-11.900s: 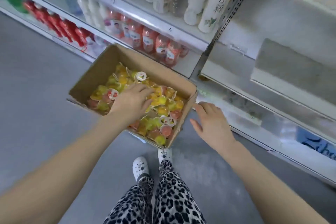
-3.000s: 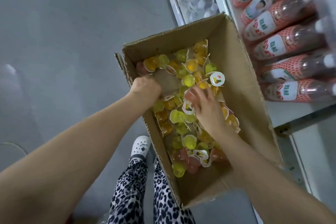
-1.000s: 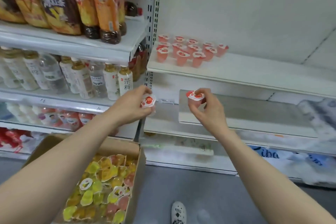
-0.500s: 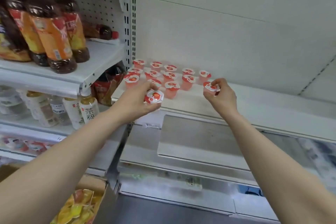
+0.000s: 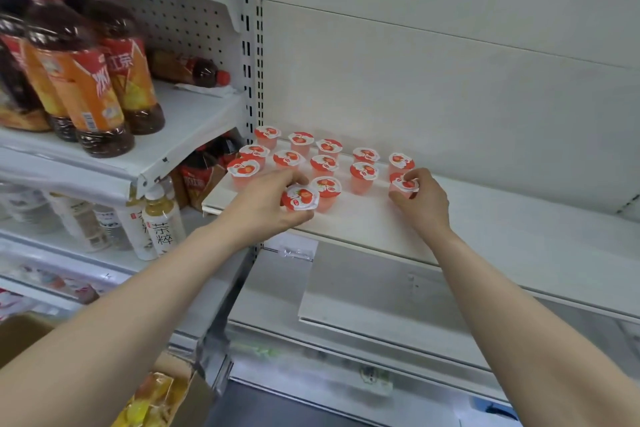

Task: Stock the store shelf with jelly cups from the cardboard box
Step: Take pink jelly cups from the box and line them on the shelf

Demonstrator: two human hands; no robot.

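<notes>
Several pink strawberry jelly cups (image 5: pixel 325 165) stand in rows at the left end of a white shelf (image 5: pixel 485 215). My left hand (image 5: pixel 266 204) grips one jelly cup (image 5: pixel 300 198) at the front of the rows, low over the shelf. My right hand (image 5: pixel 420 201) pinches another jelly cup (image 5: pixel 403 185) at the right end of the rows, at shelf level. The cardboard box (image 5: pixel 187 395) shows at the bottom left with yellow jelly cups inside.
Big tea bottles (image 5: pixel 86 80) fill the upper left shelf, smaller drink bottles (image 5: pixel 162 222) the one below. A perforated upright post (image 5: pixel 251 80) separates the two bays. The white shelf stretches bare to the right; a lower shelf (image 5: pixel 381 298) sits under it.
Both hands rose from the box, each holding a red-lidded jelly cup, and moved forward to the shelf. The cups are now down beside the standing rows.
</notes>
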